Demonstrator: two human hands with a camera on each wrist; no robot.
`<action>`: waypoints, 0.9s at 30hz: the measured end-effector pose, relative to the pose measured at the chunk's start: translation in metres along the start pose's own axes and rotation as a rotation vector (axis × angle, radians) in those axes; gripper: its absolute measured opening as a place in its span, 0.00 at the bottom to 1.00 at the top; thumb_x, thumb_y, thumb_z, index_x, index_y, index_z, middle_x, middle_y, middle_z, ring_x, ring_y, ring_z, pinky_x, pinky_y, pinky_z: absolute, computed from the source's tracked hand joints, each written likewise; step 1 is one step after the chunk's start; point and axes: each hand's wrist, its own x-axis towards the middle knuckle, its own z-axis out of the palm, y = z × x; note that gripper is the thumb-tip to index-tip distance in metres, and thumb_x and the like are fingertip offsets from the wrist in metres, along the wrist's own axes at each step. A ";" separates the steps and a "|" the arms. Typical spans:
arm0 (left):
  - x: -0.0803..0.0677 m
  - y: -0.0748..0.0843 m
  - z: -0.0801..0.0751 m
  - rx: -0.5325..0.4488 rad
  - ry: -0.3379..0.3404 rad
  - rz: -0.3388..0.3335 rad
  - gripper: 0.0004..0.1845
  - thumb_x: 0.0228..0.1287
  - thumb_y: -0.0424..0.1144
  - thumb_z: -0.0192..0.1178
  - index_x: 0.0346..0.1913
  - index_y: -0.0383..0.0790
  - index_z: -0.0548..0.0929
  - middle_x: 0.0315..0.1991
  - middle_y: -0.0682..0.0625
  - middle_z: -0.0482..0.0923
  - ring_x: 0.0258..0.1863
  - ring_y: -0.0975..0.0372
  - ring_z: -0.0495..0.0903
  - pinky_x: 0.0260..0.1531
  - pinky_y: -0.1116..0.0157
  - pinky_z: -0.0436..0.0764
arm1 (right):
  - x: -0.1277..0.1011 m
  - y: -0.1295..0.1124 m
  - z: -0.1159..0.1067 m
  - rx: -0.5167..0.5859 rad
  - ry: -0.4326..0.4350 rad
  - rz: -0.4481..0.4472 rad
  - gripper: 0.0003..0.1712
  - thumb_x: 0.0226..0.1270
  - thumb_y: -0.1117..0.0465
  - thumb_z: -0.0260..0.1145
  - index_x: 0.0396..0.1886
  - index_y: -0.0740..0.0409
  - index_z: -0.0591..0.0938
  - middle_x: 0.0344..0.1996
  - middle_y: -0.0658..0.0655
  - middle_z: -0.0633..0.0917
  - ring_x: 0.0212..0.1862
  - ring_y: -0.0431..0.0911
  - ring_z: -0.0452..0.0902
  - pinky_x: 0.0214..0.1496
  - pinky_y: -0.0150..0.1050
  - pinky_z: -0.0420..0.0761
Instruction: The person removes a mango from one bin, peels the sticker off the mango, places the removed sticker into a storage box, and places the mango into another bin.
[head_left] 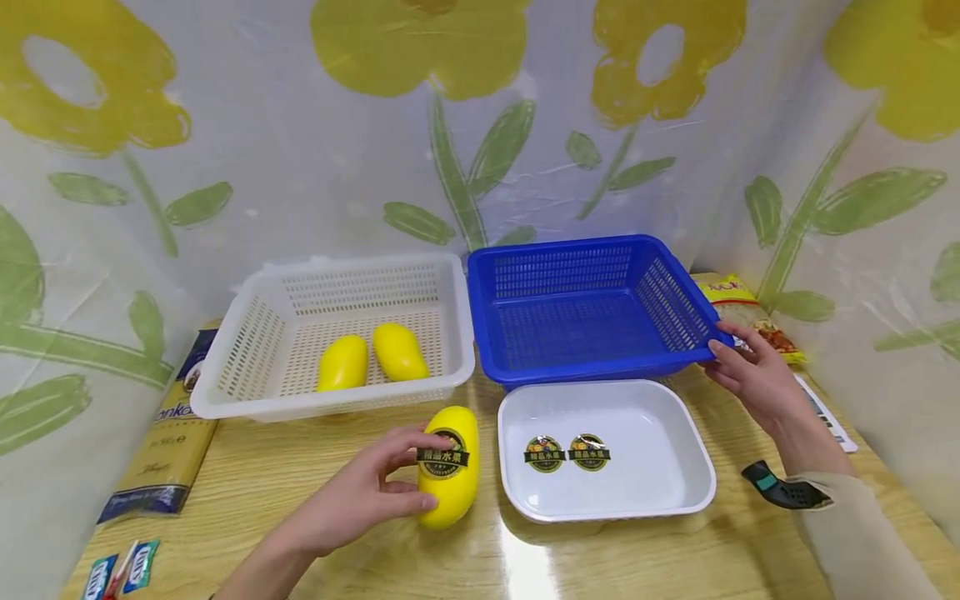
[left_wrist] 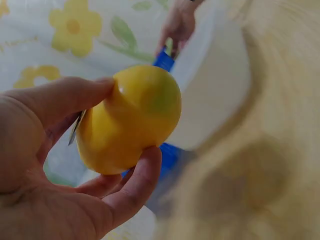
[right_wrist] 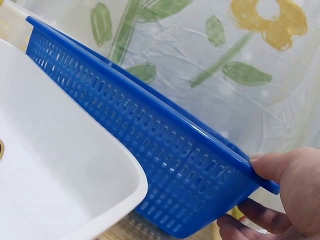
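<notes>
My left hand [head_left: 360,487] holds a yellow mango [head_left: 453,504] above the table, left of the white tray. A round black-and-gold label [head_left: 442,455] is on the mango; in the left wrist view thumb and fingers pinch its sides. My right hand [head_left: 765,383] grips the right rim of the blue slotted basket [head_left: 577,329], thumb on top and fingers beneath, as the right wrist view shows. Inside the white slotted basket [head_left: 322,403] lie two more mangoes [head_left: 343,363] [head_left: 400,352]. Two similar round labels [head_left: 543,454] [head_left: 588,452] lie in the white tray [head_left: 637,483].
A gold-and-blue packet [head_left: 157,437] lies at the left of the table. Small sachets [head_left: 140,565] are near its front left. Behind the right hand is a yellow-and-red food bag [head_left: 727,290], with a white flat item [head_left: 828,412] nearby. A flowered curtain [head_left: 300,167] encloses the back and sides.
</notes>
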 end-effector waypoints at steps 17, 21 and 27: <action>0.000 -0.050 0.008 0.109 0.128 -0.074 0.26 0.60 0.38 0.69 0.61 0.53 0.77 0.66 0.43 0.64 0.62 0.42 0.68 0.59 0.45 0.70 | 0.000 -0.001 0.000 -0.012 -0.001 -0.001 0.23 0.69 0.57 0.64 0.60 0.46 0.67 0.40 0.49 0.79 0.38 0.39 0.84 0.41 0.31 0.83; 0.002 -0.051 0.009 0.119 0.147 -0.086 0.26 0.60 0.39 0.69 0.61 0.55 0.77 0.68 0.41 0.61 0.61 0.41 0.69 0.57 0.46 0.72 | 0.000 0.000 0.000 -0.012 -0.003 -0.006 0.23 0.70 0.57 0.63 0.60 0.47 0.67 0.39 0.48 0.80 0.37 0.39 0.84 0.41 0.31 0.83; 0.003 -0.049 0.009 0.106 0.134 -0.094 0.26 0.60 0.38 0.69 0.61 0.54 0.76 0.67 0.39 0.59 0.60 0.41 0.69 0.54 0.53 0.76 | -0.001 0.000 0.000 -0.019 -0.002 -0.006 0.23 0.70 0.57 0.63 0.61 0.47 0.67 0.39 0.48 0.80 0.37 0.39 0.84 0.41 0.32 0.83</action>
